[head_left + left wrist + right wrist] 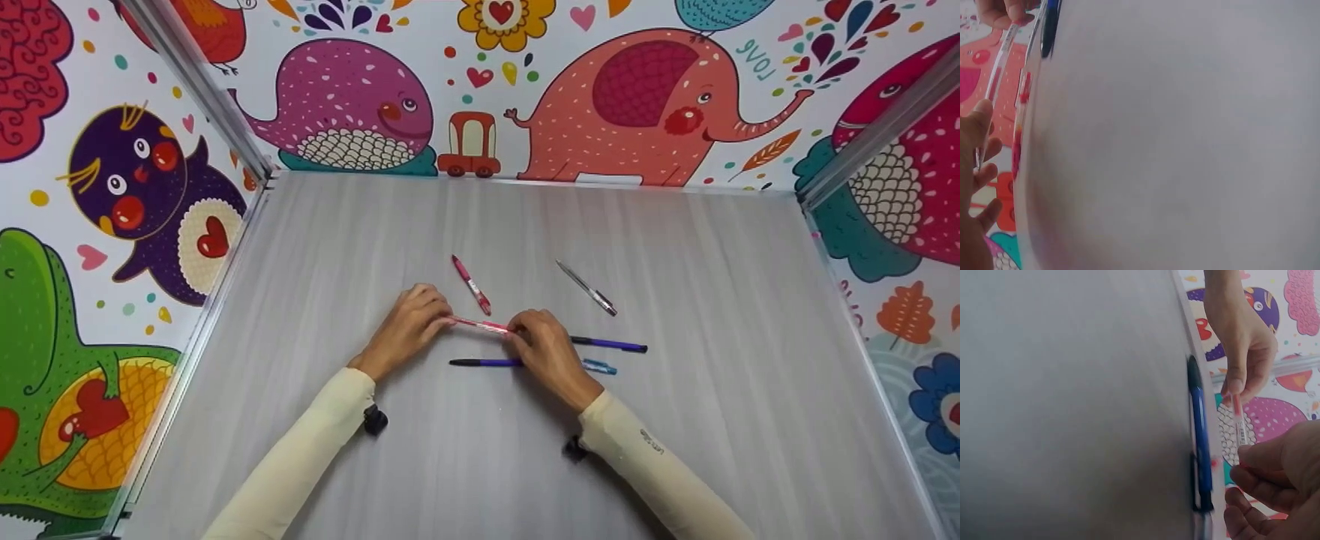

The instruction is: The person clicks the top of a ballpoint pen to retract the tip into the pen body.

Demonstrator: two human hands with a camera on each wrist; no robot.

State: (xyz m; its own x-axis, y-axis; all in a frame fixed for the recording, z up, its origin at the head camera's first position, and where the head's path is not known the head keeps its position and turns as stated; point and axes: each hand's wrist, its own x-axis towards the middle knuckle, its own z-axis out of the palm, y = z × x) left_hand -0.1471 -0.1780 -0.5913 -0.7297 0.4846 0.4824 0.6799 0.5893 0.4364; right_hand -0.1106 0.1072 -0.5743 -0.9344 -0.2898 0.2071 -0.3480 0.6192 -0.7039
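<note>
A slim clear pen with red parts [486, 326] is stretched between the two hands, above the table. My left hand [412, 322] pinches its left end between thumb and fingers. At the other end, my right hand [551, 349] pinches it the same way. The left wrist view shows the clear barrel of this pen [1000, 70] running from one hand to the other. In the right wrist view a printed label [1241, 430] shows on the barrel between the fingertips. Just behind the hands lies a red pen [471, 285].
A blue pen with a black tip [484, 363] lies partly hidden under the right hand. Close by are a light blue pen [600, 367] and another blue pen [619, 345]. Farther back lies a clear, dark-ended pen [586, 288]. Printed panels [360, 105] border the grey table [337, 217].
</note>
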